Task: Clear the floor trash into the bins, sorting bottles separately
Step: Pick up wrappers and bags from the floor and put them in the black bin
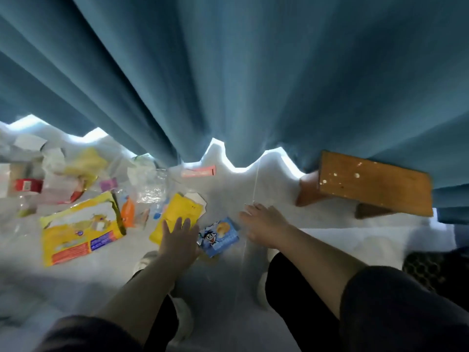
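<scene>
On white floor (279, 189) under blue curtain (228, 72): scattered trash. Left hand (179, 240) over near edge of small yellow wrapper (180, 212), fingers spread wide and straight, gripping nothing; contact unclear. Right hand (264, 227) just right of blue snack packet (219, 236), fingers loosely extended, holding nothing. Large yellow bag (81, 229) and orange sachet (127, 212) left of both; 1 red-label bottle (25, 185) far left. Wooden stool (373, 184) at right.

Open hands (177, 236) over floor wrappers (219, 236)

Head view down, seemingly close above floor (317, 217)
</scene>
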`<state>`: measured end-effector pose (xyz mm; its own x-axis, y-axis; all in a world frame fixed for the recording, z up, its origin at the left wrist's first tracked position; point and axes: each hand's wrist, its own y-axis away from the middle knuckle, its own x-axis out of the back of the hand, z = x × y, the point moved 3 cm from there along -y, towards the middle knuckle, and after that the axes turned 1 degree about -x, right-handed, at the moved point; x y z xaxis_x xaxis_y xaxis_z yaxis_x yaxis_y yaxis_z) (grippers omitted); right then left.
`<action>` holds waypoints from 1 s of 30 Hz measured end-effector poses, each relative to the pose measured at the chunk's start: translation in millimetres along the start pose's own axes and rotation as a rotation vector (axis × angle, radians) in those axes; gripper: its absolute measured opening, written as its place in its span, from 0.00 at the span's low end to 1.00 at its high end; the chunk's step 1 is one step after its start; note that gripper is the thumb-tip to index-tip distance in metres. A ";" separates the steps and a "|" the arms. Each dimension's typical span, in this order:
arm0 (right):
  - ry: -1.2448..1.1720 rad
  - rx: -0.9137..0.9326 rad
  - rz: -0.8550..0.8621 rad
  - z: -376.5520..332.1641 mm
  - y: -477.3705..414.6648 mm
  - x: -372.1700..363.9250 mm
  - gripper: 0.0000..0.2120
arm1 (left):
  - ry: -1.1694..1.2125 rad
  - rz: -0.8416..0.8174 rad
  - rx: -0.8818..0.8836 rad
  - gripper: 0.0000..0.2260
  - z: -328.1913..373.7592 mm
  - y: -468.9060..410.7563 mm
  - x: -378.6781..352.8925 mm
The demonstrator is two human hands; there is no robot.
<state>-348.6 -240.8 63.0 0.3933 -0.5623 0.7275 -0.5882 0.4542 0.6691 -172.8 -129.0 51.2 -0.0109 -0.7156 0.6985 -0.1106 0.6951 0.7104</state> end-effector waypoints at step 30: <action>0.104 0.062 0.031 -61.5 -182.1 -135.8 0.38 | 0.502 0.219 0.570 0.38 -82.7 -153.3 -146.1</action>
<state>-251.5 -204.7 -148.2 0.4434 -0.4728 0.7615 -0.6427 0.4245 0.6377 -72.0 -125.2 -152.6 0.3439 -0.3552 0.8693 -0.6514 0.5765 0.4933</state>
